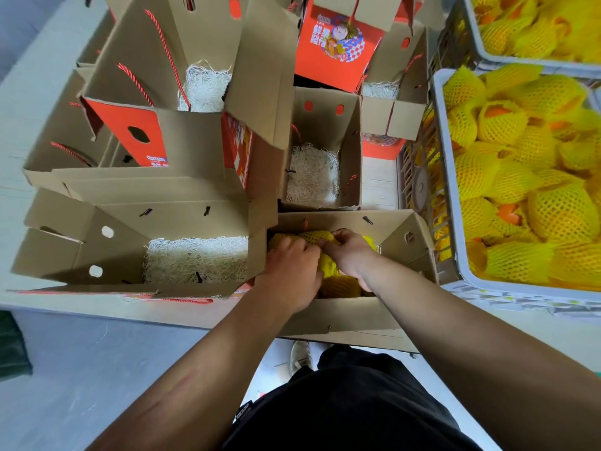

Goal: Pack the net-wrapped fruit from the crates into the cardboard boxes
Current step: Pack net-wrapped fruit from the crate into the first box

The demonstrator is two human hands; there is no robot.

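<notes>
Both my hands are down inside the nearest open cardboard box (344, 315) at the table's front edge. Yellow net-wrapped fruit (313, 237) lies packed in it. My left hand (291, 271) presses on the fruit at the left side; its fingers are hidden between the fruit. My right hand (349, 252) pinches the yellow net of a fruit at the back of the box. To the right, a grey plastic crate (455, 203) is heaped with more net-wrapped orange fruit (533, 177).
Several open cardboard boxes with white shredded padding stand around: one at the left (195, 258), one behind (312, 177), others further back (205, 86). A red printed box (335, 43) stands at the back. A second fruit crate (481, 43) sits top right.
</notes>
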